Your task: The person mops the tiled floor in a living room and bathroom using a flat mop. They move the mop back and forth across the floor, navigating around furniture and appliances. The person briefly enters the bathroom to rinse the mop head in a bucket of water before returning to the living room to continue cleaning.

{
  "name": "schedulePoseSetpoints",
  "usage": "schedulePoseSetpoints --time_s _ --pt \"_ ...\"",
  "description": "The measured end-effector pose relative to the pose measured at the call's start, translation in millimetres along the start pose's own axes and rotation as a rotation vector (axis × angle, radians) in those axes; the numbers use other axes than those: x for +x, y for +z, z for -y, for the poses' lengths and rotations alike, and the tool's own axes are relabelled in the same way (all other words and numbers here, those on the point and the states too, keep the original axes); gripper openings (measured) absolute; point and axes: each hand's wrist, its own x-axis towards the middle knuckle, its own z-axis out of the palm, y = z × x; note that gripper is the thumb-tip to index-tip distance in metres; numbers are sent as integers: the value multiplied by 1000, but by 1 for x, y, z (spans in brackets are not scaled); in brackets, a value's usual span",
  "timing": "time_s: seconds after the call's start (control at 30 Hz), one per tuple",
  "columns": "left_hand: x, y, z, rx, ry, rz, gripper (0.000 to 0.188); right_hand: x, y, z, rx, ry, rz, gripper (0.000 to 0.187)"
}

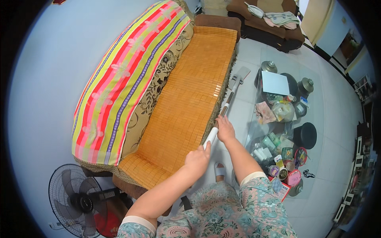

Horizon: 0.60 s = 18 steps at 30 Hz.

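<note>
A long-handled flat mop point(226, 105) slants away from me in the narrow gap between the couch and the glass table. Its pale grey, flat head point(241, 74) rests on the floor tiles beside the couch's far half. Closed around the white upper end of the handle is my left hand point(197, 159), its index finger laid along the grip. Farther down the shaft, my right hand point(225, 129) wraps the pole close to the couch's front edge. The palms and the parts of the handle inside them are hidden.
The couch point(182, 95) with its bamboo seat mat runs along my left. A cluttered glass table point(248, 137) stands on my right. A black fan point(79, 202) is at lower left, a brown armchair point(264, 23) at the far end. My slippered foot point(219, 170) is below my hands.
</note>
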Motion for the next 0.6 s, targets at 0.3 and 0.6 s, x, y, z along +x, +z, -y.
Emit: schedulePoseSetpoints --time_s 0.3,0.6 --pt "15 -32 -1 309 162 39 57 56 -15 -37 15 -105 59 14" --pt "-83 -70 63 297 284 79 55 -20 16 52 223 -95 -150 16"
